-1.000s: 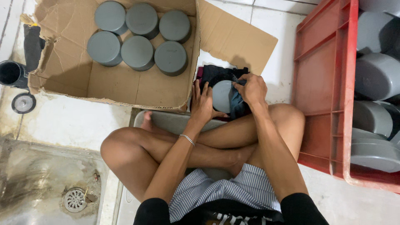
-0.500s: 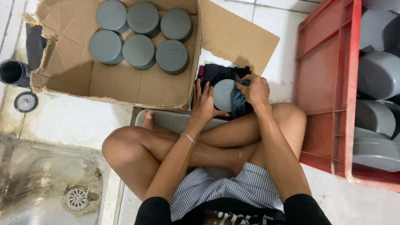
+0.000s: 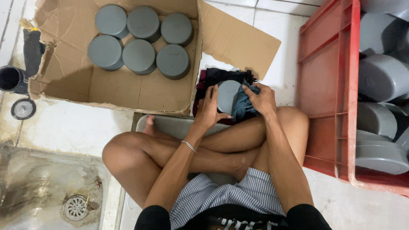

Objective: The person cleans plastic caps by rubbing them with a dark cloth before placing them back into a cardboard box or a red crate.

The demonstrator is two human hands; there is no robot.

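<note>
A person sat cross-legged on a white tiled floor (image 3: pixel 76 127), seen from above, with bare knees spread and striped shorts at the bottom of the view. The left hand (image 3: pixel 209 111) was clamped on the near side of a round grey plastic cap (image 3: pixel 228 96), fingers curled up around its rim, a thin bracelet on that wrist. The right hand (image 3: pixel 260 100) pressed a bluish-grey cloth (image 3: pixel 241 105) against the cap's right side, gripping the fabric tightly. The two hands sat close together, either side of the cap, just above the crossed shins. Behind the cap lay a heap of dark rags (image 3: pixel 221 76), touching the floor beside the box. Toward the far left corner of the floor stood an open cardboard box (image 3: pixel 128 91) with one flap folded out to the right; six matching grey caps (image 3: pixel 139 56) stood in two rows of three against its far wall. Along the right edge of the floor stood a red plastic crate (image 3: pixel 324 102) filled with more grey fittings (image 3: pixel 379 79). At the left edge lay a dark pipe piece (image 3: pixel 10 79), and near the bottom left corner was a round metal floor drain (image 3: pixel 76 207) in a stained, wet patch.
</note>
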